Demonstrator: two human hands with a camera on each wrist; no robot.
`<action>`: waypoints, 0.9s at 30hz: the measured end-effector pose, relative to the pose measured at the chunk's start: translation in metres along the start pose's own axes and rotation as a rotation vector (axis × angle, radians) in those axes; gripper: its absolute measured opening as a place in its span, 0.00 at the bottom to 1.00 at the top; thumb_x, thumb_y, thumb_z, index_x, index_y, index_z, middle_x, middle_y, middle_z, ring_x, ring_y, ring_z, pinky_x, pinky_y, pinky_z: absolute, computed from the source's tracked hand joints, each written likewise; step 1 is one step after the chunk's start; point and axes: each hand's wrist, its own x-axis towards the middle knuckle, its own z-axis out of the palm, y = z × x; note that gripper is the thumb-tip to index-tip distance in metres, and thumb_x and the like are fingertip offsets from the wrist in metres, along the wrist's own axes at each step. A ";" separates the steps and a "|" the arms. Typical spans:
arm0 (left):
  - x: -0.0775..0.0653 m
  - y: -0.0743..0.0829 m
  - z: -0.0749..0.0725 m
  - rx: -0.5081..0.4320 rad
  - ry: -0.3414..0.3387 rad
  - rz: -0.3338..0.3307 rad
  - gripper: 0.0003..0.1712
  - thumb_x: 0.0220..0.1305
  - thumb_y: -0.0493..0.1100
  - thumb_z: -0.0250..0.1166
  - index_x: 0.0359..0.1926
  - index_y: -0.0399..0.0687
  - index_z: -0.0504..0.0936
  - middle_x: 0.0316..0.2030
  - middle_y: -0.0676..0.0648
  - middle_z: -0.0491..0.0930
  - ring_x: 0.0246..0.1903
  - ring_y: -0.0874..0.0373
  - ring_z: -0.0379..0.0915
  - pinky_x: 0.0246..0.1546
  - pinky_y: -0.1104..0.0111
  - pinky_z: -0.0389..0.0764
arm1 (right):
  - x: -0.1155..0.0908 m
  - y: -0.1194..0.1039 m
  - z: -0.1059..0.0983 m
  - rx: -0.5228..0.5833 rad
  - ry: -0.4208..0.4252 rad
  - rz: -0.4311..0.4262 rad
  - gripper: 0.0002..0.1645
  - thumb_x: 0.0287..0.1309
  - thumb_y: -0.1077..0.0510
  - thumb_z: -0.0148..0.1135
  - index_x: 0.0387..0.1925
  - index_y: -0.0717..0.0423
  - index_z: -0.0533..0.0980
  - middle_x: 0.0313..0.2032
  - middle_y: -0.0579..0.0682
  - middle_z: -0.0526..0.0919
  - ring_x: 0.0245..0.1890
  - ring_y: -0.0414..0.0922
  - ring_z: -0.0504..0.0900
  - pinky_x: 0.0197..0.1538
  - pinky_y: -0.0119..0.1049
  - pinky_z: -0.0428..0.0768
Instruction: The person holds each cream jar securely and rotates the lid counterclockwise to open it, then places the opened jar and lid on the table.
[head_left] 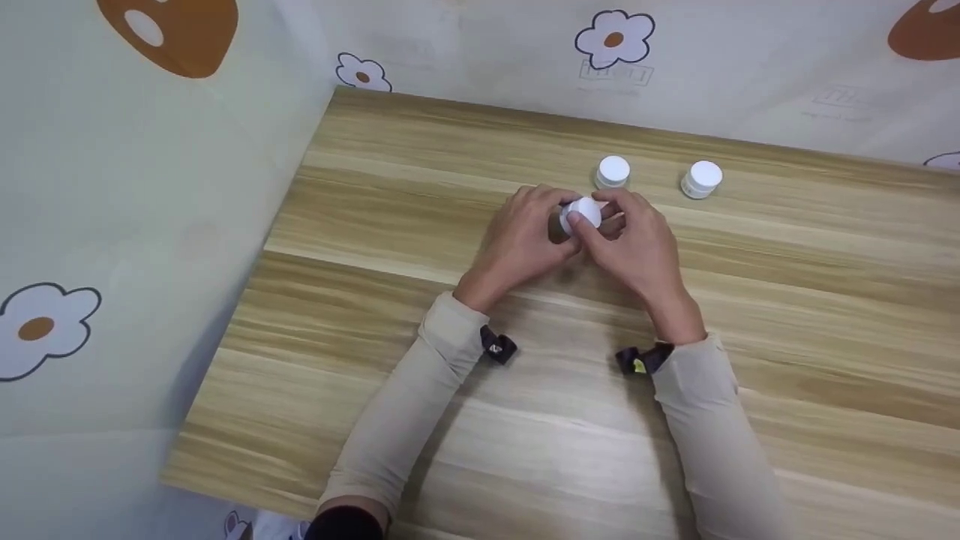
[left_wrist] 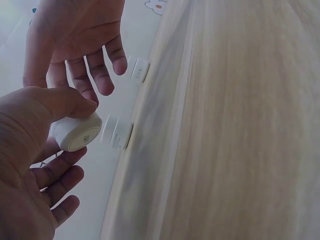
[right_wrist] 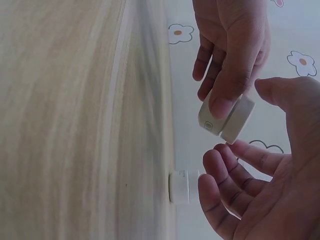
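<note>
Left hand (head_left: 526,231) pinches a small white lidded jar (left_wrist: 77,133). Right hand (head_left: 639,244), fingers spread, is at its lid (right_wrist: 240,120), contact unclear. Two similar jars (head_left: 613,172) (head_left: 702,179) stand beyond.

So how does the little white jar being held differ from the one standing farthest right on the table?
The held jar is tilted; the far-right jar stands upright. The held jar is off the table, in the left hand's grip; the far-right jar rests on the table, untouched. Both look white, round and similar in shape, each with a lid.
</note>
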 end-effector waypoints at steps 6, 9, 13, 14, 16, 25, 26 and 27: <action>0.000 0.000 -0.001 -0.015 -0.005 0.014 0.30 0.62 0.53 0.75 0.64 0.54 0.83 0.61 0.51 0.84 0.62 0.52 0.76 0.66 0.60 0.76 | 0.000 0.001 0.000 -0.028 0.013 0.016 0.29 0.66 0.36 0.69 0.53 0.55 0.84 0.40 0.56 0.89 0.38 0.50 0.88 0.43 0.40 0.79; 0.001 0.000 -0.003 -0.024 -0.006 0.014 0.29 0.62 0.51 0.75 0.64 0.54 0.83 0.61 0.51 0.84 0.62 0.52 0.76 0.66 0.60 0.76 | 0.000 0.001 -0.001 -0.031 0.018 -0.006 0.27 0.66 0.38 0.70 0.52 0.54 0.85 0.39 0.56 0.88 0.38 0.50 0.87 0.42 0.39 0.78; 0.001 0.000 -0.003 -0.023 -0.015 0.016 0.30 0.62 0.50 0.75 0.64 0.54 0.83 0.61 0.50 0.84 0.62 0.53 0.76 0.66 0.60 0.75 | 0.001 0.000 -0.001 -0.034 0.011 -0.036 0.23 0.66 0.44 0.71 0.53 0.54 0.86 0.39 0.56 0.87 0.39 0.50 0.85 0.42 0.39 0.76; 0.001 -0.001 -0.002 -0.021 -0.016 0.016 0.30 0.61 0.50 0.75 0.65 0.54 0.83 0.61 0.50 0.84 0.62 0.53 0.76 0.66 0.60 0.75 | 0.001 0.000 -0.001 -0.033 0.005 -0.041 0.22 0.66 0.45 0.71 0.54 0.54 0.86 0.40 0.57 0.87 0.39 0.50 0.85 0.42 0.39 0.76; 0.001 -0.001 -0.002 -0.021 -0.016 0.014 0.30 0.61 0.50 0.76 0.65 0.54 0.83 0.61 0.50 0.84 0.62 0.53 0.76 0.66 0.60 0.75 | 0.001 -0.001 -0.002 -0.034 -0.004 -0.048 0.22 0.66 0.47 0.70 0.55 0.55 0.85 0.41 0.57 0.87 0.39 0.50 0.84 0.43 0.39 0.76; 0.002 -0.001 -0.002 -0.012 -0.027 -0.002 0.31 0.62 0.52 0.76 0.66 0.55 0.82 0.62 0.51 0.83 0.63 0.53 0.75 0.66 0.60 0.75 | 0.000 -0.003 -0.003 -0.025 -0.013 -0.042 0.22 0.66 0.51 0.70 0.57 0.57 0.84 0.44 0.59 0.85 0.42 0.52 0.84 0.45 0.41 0.77; 0.002 -0.001 -0.002 -0.010 -0.028 -0.004 0.32 0.62 0.52 0.76 0.66 0.55 0.82 0.63 0.51 0.83 0.63 0.53 0.75 0.67 0.60 0.75 | 0.000 -0.003 -0.003 -0.024 -0.012 -0.044 0.22 0.66 0.51 0.70 0.57 0.57 0.84 0.44 0.59 0.85 0.42 0.53 0.84 0.46 0.41 0.77; 0.002 -0.001 -0.002 -0.008 -0.029 -0.007 0.32 0.62 0.51 0.76 0.66 0.55 0.82 0.63 0.51 0.83 0.63 0.53 0.75 0.67 0.60 0.75 | 0.000 -0.002 -0.002 -0.022 -0.010 -0.046 0.22 0.66 0.52 0.70 0.57 0.57 0.84 0.45 0.59 0.85 0.42 0.53 0.84 0.46 0.42 0.77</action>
